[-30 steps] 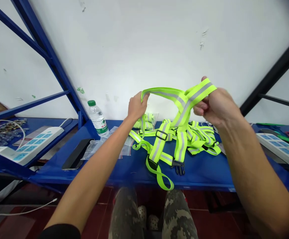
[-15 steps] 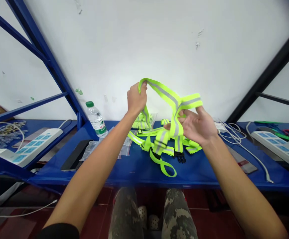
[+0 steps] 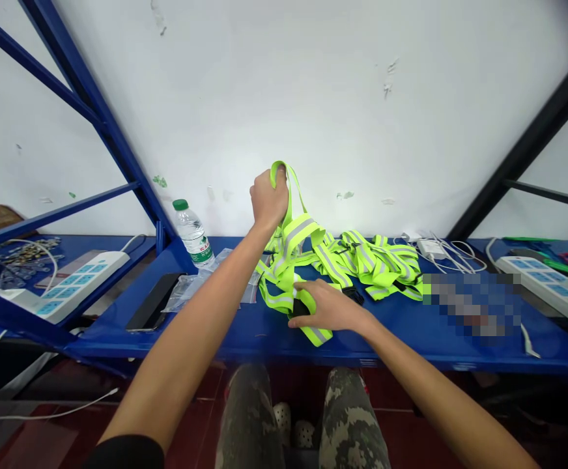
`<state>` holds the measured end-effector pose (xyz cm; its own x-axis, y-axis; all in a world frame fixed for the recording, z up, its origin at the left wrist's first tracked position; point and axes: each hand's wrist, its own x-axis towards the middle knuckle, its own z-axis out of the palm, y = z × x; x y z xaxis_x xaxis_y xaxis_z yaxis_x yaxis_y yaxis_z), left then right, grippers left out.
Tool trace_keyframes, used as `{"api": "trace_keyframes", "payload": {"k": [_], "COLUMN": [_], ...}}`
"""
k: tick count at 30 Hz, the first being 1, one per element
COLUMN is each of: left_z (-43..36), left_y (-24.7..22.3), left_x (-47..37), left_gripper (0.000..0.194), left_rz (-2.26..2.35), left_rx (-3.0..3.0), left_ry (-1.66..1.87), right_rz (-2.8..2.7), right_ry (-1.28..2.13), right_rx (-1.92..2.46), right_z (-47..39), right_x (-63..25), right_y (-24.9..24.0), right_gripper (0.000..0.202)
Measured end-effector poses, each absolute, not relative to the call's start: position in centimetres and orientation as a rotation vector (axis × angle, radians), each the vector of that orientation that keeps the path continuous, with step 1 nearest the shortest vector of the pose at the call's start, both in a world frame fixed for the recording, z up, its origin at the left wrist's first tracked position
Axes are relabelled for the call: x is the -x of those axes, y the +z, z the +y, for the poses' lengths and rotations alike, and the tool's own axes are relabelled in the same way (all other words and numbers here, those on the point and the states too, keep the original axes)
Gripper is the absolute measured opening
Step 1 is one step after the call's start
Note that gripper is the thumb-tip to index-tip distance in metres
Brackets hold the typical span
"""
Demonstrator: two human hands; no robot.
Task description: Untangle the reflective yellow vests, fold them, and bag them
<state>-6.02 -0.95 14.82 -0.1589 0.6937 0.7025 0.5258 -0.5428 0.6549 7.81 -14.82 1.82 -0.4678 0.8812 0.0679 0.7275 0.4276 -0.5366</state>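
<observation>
Head view, the only one: left hand (image 3: 268, 197) is raised above the blue counter (image 3: 245, 332), fingers closed tight around the top loop of a neon-yellow reflective strap vest (image 3: 296, 238), which hangs from that grip with its lower straps pooling on the counter. Right hand (image 3: 326, 306) lies low, palm down with fingers loosely spread, pressing on the bottom of the same vest where a black buckle (image 3: 298, 307) shows beside the thumb; whether a finger actually pinches the buckle or only rests on the webbing is hard to tell from this angle. Just to the right, touching or nearly touching the held vest, a bundle of similar vests (image 3: 379, 260) lies heaped on the counter. To the left stand a water bottle (image 3: 193, 234), some clear plastic bags (image 3: 191, 286), a dark phone (image 3: 153, 301) and a white power strip (image 3: 71, 285).

As a judgement, the gathering of this vest looks about midway: the upper end is collected in one grip, while the lower straps lie loose and unfolded, and nothing appears bagged.
</observation>
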Motion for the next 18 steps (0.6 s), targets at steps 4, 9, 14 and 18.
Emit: {"api": "trace_keyframes", "payload": {"k": [4, 9, 14, 18], "left_z": [-0.7, 0.0, 0.3, 0.1], "left_y": [14.8, 14.2, 13.8, 14.0], "left_x": [6.7, 7.8, 7.6, 7.5], "left_gripper": [0.046, 0.043, 0.044, 0.043], "left_rz": [1.456, 1.530, 1.529, 1.518], "left_rx": [-1.905, -1.843, -1.779, -1.815], "left_ry": [1.841, 1.833, 1.841, 1.820], "right_rz": [-2.598, -2.610, -2.699, -2.590], "right_ry": [0.195, 0.197, -0.045, -0.025], "right_rx": [1.464, 1.535, 1.380, 1.471], "right_z": [-15.3, -15.4, -16.2, -15.5], "right_x": [-6.8, -8.0, -5.8, -5.0], "right_y": [0.5, 2.6, 1.4, 0.0], "right_gripper": [0.034, 0.023, 0.044, 0.028]}}
